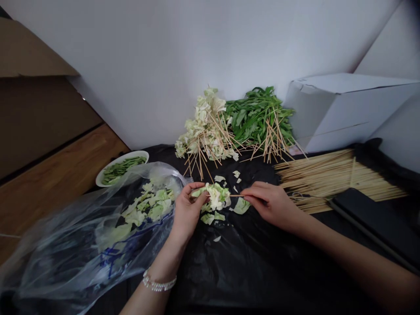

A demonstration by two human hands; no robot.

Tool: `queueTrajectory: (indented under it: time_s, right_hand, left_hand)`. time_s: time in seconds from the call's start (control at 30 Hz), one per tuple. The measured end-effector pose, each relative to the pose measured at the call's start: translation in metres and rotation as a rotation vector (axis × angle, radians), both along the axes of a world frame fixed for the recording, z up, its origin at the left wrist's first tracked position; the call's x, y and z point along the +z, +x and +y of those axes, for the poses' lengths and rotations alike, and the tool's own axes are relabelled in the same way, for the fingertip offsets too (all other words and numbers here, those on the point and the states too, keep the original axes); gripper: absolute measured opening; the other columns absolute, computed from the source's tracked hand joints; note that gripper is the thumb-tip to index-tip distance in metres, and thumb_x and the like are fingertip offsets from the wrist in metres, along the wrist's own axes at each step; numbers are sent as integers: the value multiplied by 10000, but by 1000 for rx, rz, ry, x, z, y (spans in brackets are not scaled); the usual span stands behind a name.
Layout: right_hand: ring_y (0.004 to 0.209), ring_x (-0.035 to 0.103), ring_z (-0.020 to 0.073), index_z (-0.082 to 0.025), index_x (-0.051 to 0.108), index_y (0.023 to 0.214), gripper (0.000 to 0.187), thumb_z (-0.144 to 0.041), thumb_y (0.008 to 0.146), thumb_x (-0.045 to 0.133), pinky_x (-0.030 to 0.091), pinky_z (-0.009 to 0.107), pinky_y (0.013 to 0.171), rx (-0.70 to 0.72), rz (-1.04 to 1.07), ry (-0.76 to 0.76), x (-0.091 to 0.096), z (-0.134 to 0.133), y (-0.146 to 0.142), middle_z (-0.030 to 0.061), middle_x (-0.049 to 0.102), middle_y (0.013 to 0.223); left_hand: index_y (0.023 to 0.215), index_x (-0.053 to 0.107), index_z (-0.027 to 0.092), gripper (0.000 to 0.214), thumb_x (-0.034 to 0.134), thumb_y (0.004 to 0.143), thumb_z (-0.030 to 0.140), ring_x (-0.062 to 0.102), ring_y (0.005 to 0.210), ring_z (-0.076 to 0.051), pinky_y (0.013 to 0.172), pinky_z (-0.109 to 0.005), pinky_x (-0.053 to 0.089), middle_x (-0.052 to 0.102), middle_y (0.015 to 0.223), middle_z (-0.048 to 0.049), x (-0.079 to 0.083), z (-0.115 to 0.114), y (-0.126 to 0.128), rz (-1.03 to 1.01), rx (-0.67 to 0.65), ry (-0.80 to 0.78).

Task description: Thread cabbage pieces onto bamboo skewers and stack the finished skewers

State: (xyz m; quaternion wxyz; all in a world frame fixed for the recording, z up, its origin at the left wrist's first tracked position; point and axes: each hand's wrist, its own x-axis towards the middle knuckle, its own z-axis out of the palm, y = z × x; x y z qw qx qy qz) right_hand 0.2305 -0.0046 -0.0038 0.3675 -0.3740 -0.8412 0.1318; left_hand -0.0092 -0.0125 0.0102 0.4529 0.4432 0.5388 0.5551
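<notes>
My right hand [262, 202] pinches the bare end of a thin wooden skewer [236, 195]. Bunched along that skewer are pale green cabbage pieces [217, 194]. My left hand [191, 204], with a beaded bracelet at the wrist, closes its thumb and fingers on the cabbage at the other end. Loose cabbage scraps [242, 206] lie on the black sheet [213, 271] under and around both hands. Left of my left hand, a clear plastic bag [75, 236] lies open with more torn cabbage leaves [154, 203] in it.
Behind stand piles of skewered cabbage [206, 127] and skewered leafy greens [259, 113]. Bare skewers [324, 175] spread at right, near scissors [300, 195] and a dark flat case [377, 223]. A white box [341, 109] stands behind; a white bowl [98, 178] of green pieces sits left.
</notes>
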Motion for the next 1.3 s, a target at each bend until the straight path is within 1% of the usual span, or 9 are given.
queueTrajectory:
  time_s: [0.2, 0.33, 0.47, 0.7, 0.83, 0.93, 1.1, 1.23, 1.3]
  right_hand:
    - [787, 635, 153, -246, 718, 1066, 274, -297, 974, 465, 486, 285, 713, -65, -58, -10, -8, 2, 1, 36, 687, 884]
    - [783, 639, 153, -264, 723, 1079, 284, -303, 970, 463, 488, 286, 702, -90, -69, 1, -9, 2, 2, 38, 696, 894]
    - [785, 639, 154, -270, 723, 1072, 281, -316, 972, 464, 485, 281, 706, -127, -82, 23, -10, 3, 2, 35, 694, 888]
    - [793, 632, 153, -263, 714, 1078, 287, -275, 974, 446, 472, 267, 690, -161, -132, 88, -14, 2, 2, 37, 685, 886]
    - [783, 623, 154, -245, 707, 1081, 288, -243, 968, 442, 461, 260, 677, -178, -186, 129, -15, -2, 0, 47, 681, 874]
    - [771, 618, 155, -231, 711, 1034, 290, -198, 957, 433, 460, 263, 683, -200, -222, 163, -15, -6, -3, 52, 682, 860]
    - [816, 626, 165, -212, 704, 997, 295, -158, 952, 418, 480, 279, 742, -184, -209, 196, -15, -9, -5, 53, 688, 850]
    - [826, 635, 166, -215, 695, 1035, 297, -187, 970, 406, 501, 286, 744, -173, -158, 191, -16, -9, -6, 53, 695, 861]
    - [824, 640, 166, -204, 691, 1049, 298, -190, 974, 403, 508, 287, 745, -169, -139, 195, -16, -10, -7, 57, 697, 866]
  left_hand:
    - [896, 643, 171, 319, 813, 636, 242, 664, 679, -121, 672, -228, 527, 732, 847, -17, 0, 0, 1, 1, 28, 31]
    - [891, 668, 170, 288, 808, 651, 244, 682, 762, -151, 738, -256, 532, 735, 868, -30, 1, -1, 1, 31, 12, 46]
    - [884, 683, 168, 291, 805, 621, 190, 689, 831, -163, 809, -274, 533, 746, 931, -43, 1, -2, 2, -17, -21, 67]
    - [929, 733, 172, 277, 791, 662, 218, 677, 731, -146, 790, -283, 545, 746, 789, -23, -1, -3, 3, -82, -68, -10]
    - [920, 758, 169, 251, 778, 691, 269, 671, 711, -148, 757, -278, 545, 750, 775, -27, -3, -5, 6, -47, -44, -15]
    - [932, 769, 175, 249, 771, 698, 263, 668, 695, -138, 730, -254, 537, 761, 791, -28, -6, -6, 8, -42, -32, -16]
    - [934, 775, 187, 297, 820, 660, 291, 682, 715, -141, 709, -238, 534, 778, 846, -37, -10, -6, 9, -149, -60, -57]
    - [885, 784, 201, 352, 888, 569, 317, 687, 743, -128, 735, -219, 534, 779, 844, -21, -8, -6, 10, -313, -65, -81]
    - [875, 786, 205, 366, 902, 546, 316, 690, 766, -130, 753, -219, 535, 780, 853, -19, -6, -6, 12, -357, -65, -90]
